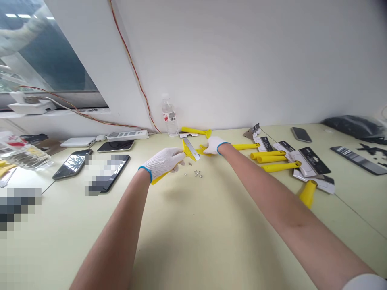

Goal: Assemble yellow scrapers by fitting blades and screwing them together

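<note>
My left hand (167, 162), in a white knit glove with a blue cuff, is closed around the handle of a yellow scraper (188, 150). Its wide metal blade points away to the right, and the handle end shows below my palm. My right hand (215, 145), gloved the same way, has its fingers closed at a yellow plastic part (207, 152) just right of the blade; the fingers hide much of that part. Several small screws (198, 174) lie on the table below the two hands. Behind them another yellow-handled scraper (196, 131) lies by the wall.
Several yellow scrapers (279, 166) with black-and-white cards (311, 161) lie at the right. A water bottle (171, 119) stands against the wall. Phones (115, 146) and a power strip (128, 135) lie at the left. Farther right are dark blades (358, 159) and a black bag (353, 125).
</note>
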Demonstrator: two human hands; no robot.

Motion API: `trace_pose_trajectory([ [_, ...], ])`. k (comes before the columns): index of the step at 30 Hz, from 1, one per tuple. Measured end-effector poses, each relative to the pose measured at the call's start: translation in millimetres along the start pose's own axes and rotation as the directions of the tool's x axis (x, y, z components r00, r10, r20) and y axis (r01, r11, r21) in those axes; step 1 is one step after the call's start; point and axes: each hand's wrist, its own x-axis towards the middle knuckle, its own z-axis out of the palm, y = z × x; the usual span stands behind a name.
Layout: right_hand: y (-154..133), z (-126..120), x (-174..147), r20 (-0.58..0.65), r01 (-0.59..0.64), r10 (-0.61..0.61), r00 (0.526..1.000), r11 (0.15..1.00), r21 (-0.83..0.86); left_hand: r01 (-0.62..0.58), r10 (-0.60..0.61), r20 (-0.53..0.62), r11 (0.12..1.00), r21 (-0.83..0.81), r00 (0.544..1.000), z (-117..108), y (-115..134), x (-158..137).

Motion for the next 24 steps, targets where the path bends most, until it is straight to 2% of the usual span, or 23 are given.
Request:
trace_pose_trajectory([
  [2,-1.0,-2.9,-1.7,0.046,-0.036,0.034,0.998,0.999,0.034,0.004,-0.004,0.005,1.000,0.007,1.000,-0.6,0.2,-0.4],
  [5,1.5,-5.1,-6.9,0.050,-0.052,0.046,0.998,0.992,0.115,0.002,-0.002,0.004,1.000,-0.005,1.000,-0.8,-0.4,-0.3],
  [10,14.7,-10.2,-33.4,-0.046,0.017,-0.002,0.999,0.949,0.316,0.005,-0.005,0.013,1.000,-0.027,1.000,-1.2,2.0,-2.8],
  [16,30.3,-4.6,-78.2,-0.152,0.139,-0.065,0.986,0.824,0.549,-0.017,0.018,0.045,0.999,-0.035,0.999,3.4,2.7,-3.2],
  [20,32.8,6.5,-92.3,-0.230,0.189,-0.053,0.972,0.757,0.626,-0.061,0.065,0.088,0.997,-0.043,0.994,10.0,0.0,2.6],
  [24,31.6,9.1,-98.9,-0.243,0.212,-0.067,0.968,0.738,0.641,-0.072,0.073,0.117,0.997,-0.013,0.990,17.6,2.7,5.0],
])
